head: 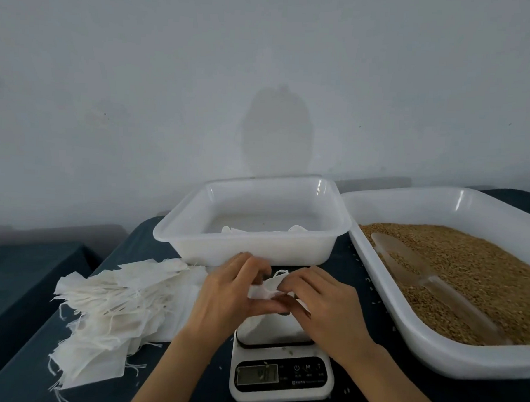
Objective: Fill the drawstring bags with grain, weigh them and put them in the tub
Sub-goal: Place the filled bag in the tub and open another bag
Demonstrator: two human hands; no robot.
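2 hands (284,296), 1 bag (267,287), 1 scale (280,374)

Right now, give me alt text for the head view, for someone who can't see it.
The left hand and right hand pinch a white bag over the scale. A pile of empty bags lies to the left, a tub stands behind it, and a tray of grain with a clear scoop sits to the right.

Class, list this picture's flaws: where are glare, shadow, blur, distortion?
Head view: glare streaks on the tub rim and grain tray corner; soft shadow on the wall; scale display too blurred to read; tray edges bowed by the wide lens.
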